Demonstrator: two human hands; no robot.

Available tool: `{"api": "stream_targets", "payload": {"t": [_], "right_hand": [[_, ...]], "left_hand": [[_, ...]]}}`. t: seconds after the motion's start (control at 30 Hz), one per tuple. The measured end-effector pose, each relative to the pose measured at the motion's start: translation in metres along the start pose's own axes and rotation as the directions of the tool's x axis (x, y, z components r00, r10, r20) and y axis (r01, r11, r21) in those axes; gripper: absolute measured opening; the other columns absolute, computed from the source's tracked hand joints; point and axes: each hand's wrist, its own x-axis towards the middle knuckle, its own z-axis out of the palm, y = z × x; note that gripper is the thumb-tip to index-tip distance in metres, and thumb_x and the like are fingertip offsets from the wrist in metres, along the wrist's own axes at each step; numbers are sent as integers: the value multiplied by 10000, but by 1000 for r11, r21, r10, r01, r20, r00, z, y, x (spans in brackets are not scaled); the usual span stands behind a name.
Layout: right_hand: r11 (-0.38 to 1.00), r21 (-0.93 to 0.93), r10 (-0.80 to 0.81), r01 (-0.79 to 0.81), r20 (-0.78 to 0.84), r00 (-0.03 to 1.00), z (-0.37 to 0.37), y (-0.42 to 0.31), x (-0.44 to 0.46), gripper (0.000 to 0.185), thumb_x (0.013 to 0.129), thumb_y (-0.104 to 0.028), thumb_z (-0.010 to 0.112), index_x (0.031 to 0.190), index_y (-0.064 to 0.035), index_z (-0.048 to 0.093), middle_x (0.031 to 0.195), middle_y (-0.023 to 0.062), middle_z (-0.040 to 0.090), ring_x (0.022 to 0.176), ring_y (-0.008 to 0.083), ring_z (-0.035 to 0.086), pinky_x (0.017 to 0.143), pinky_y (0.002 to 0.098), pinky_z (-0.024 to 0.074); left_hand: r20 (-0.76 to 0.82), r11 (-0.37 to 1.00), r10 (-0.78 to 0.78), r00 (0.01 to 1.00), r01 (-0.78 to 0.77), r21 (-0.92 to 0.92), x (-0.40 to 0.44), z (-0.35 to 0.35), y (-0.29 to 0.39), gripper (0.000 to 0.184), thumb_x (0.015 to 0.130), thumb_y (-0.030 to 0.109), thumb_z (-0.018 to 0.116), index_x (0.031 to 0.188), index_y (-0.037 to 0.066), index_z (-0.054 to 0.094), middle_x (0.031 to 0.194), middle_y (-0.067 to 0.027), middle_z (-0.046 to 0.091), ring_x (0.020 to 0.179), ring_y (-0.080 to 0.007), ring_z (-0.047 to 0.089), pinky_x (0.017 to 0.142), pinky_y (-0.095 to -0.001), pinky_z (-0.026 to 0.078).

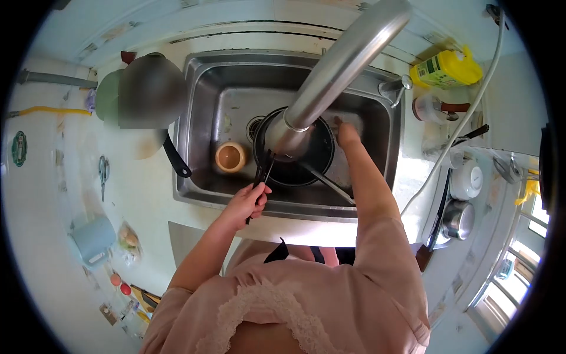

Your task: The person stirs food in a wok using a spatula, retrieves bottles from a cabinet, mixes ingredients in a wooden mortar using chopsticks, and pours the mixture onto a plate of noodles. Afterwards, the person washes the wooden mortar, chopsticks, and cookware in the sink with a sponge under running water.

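Note:
My left hand [246, 203] is closed around dark, thin chopsticks [266, 170], their tips over the near left rim of a black pan [321, 154]. The pan sits in the steel sink [203, 127], partly hidden under the faucet. From its inside a metal handle [330, 184] slants toward the sink's front right edge. My right hand [348, 133] is down in the sink, just right of the pan; a fingertip shows, the other fingers are hidden. A small round wooden bowl [230, 157] rests left of the pan, near the drain [254, 127].
The thick steel faucet [348, 59] arches over the sink's middle. Left of the sink a dark, blurred round pan or lid [152, 91] has a black handle [175, 156]. Scissors [104, 177] lie further left. At right are a yellow bottle [448, 68], a hose [480, 97] and a metal pot [458, 219].

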Motion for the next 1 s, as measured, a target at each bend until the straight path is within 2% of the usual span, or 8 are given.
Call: {"api": "stream_targets", "payload": {"t": [0.17, 0.27, 0.4, 0.53, 0.63, 0.77, 0.87, 1.0], "right_hand": [[963, -254, 125, -90, 127, 984, -9, 4, -3, 241, 839, -176, 560, 1012, -27, 639, 1001, 218, 638, 960, 346, 614, 778, 419, 499], [966, 244, 138, -89, -191, 972, -41, -16, -31, 258, 824, -244, 600, 925, -8, 634, 979, 209, 642, 908, 336, 629, 705, 418, 499], [784, 558, 22, 274, -466, 885, -87, -86, -96, 265, 742, -141, 712, 896, 39, 595, 1010, 213, 562, 831, 352, 582, 704, 395, 490], [894, 237, -211, 381, -527, 823, -54, -126, -116, 223, 723, -130, 690, 854, 21, 591, 986, 200, 601, 830, 423, 579, 759, 409, 479], [838, 517, -117, 172, -139, 983, -20, -128, -109, 230, 802, -218, 659, 835, 2, 599, 849, 127, 642, 747, 316, 606, 714, 355, 472], [5, 978, 77, -209, 208, 975, -60, -159, -145, 373, 917, -363, 559, 777, -23, 617, 675, -36, 514, 645, 53, 430, 570, 219, 361], [39, 999, 110, -5, 0, 994, -41, -175, -165, 320, 894, -275, 616, 736, 2, 588, 747, -11, 527, 631, 64, 452, 556, 222, 378], [-175, 947, 371, -271, 318, 872, -50, -184, -165, 298, 832, -216, 693, 930, 29, 554, 797, 61, 568, 586, 79, 498, 443, 241, 380]], "left_hand": [[-28, 998, 27, 999, -25, 56, -2, 8, 4, 213, 965, 288, 463, 1015, 85, 503, 678, 28, 427, 486, -41, 297, 429, -213, 231], [-37, 990, 55, 998, -50, 132, 6, 12, 1, 183, 953, 240, 489, 1021, 71, 510, 701, 23, 433, 499, -45, 317, 431, -211, 246], [-6, 984, 101, 995, -99, 149, 23, 15, -5, 168, 939, 195, 522, 1018, 47, 524, 751, 11, 445, 544, -51, 365, 447, -213, 290], [-67, 979, 119, 991, -105, 177, 43, 17, -11, 166, 950, 196, 502, 993, 37, 526, 760, -3, 463, 562, -74, 419, 470, -227, 370], [-82, 973, 123, 989, -104, 205, 49, 19, -11, 162, 953, 198, 495, 1001, 45, 514, 748, -2, 461, 555, -81, 425, 475, -232, 380], [-65, 983, 94, 993, -82, 166, 53, 26, -2, 226, 971, 289, 445, 943, 70, 493, 676, 18, 418, 501, -74, 368, 435, -226, 310], [-44, 993, 8, 999, -3, 117, 53, 44, 7, 309, 978, 373, 382, 854, 101, 462, 623, 33, 377, 475, -70, 323, 406, -227, 243], [26, 975, -6, 1000, 0, 224, 48, 59, 1, 400, 972, 446, 315, 760, 124, 418, 557, 52, 320, 430, -69, 273, 373, -241, 198]]}}
